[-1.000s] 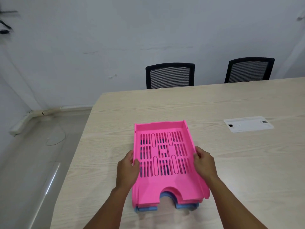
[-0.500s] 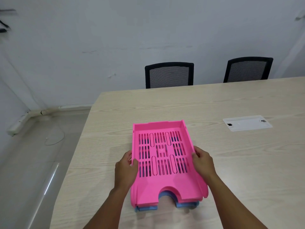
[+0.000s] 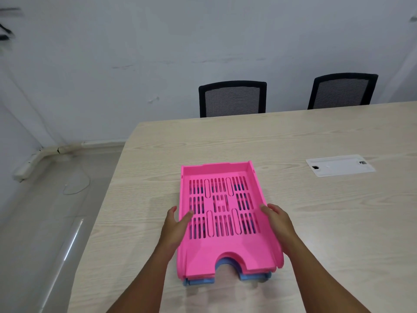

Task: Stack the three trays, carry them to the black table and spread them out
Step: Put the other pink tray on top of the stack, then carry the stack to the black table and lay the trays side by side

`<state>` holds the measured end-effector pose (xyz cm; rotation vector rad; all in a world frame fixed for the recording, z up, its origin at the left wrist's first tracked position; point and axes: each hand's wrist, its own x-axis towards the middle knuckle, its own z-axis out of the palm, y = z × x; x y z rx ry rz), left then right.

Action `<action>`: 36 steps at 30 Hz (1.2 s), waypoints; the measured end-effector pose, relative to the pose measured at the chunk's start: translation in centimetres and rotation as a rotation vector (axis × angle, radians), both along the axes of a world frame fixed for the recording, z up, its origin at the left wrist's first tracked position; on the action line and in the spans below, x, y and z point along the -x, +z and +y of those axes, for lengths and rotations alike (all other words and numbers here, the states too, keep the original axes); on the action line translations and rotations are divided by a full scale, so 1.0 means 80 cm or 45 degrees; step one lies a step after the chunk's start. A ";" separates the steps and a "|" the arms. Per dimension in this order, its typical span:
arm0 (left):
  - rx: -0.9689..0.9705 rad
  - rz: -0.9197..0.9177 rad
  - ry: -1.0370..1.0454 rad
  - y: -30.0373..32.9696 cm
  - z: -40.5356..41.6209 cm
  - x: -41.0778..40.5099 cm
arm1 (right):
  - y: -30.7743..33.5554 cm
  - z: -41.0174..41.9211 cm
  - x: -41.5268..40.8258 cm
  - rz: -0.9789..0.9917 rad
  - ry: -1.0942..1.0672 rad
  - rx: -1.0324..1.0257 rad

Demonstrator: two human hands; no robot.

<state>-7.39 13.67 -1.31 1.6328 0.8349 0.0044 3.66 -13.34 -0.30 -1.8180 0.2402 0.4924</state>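
Observation:
A stack of trays rests on the light wooden table (image 3: 316, 222) in front of me. The top pink tray (image 3: 222, 247) has a slotted floor. A second pink edge shows just under it, and a blue tray (image 3: 255, 276) peeks out at the bottom front. My left hand (image 3: 174, 229) clasps the stack's left wall, thumb over the rim. My right hand (image 3: 278, 222) grips the right wall. No black table appears in the head view.
A white cable-port cover (image 3: 339, 165) is set into the table to the right. Two black mesh chairs (image 3: 232, 99) (image 3: 341, 90) stand at the far edge against the wall. Grey floor with a loose cable (image 3: 76, 186) lies to the left.
The tray stack and both hands have stayed in nearly the same place; the view has shifted slightly. My grip on both sides is unchanged.

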 end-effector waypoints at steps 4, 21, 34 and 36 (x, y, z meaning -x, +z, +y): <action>0.394 0.020 -0.090 -0.008 0.006 -0.004 | -0.007 -0.005 -0.004 0.244 0.146 -0.288; 0.649 -0.161 0.081 -0.018 0.011 0.017 | -0.022 0.009 -0.021 0.244 0.300 -0.411; 0.470 -0.273 0.607 -0.011 0.081 0.187 | -0.027 0.174 0.021 0.438 0.766 -0.597; 0.439 -0.284 0.695 -0.012 0.096 0.228 | -0.026 0.214 0.043 0.462 0.864 -0.566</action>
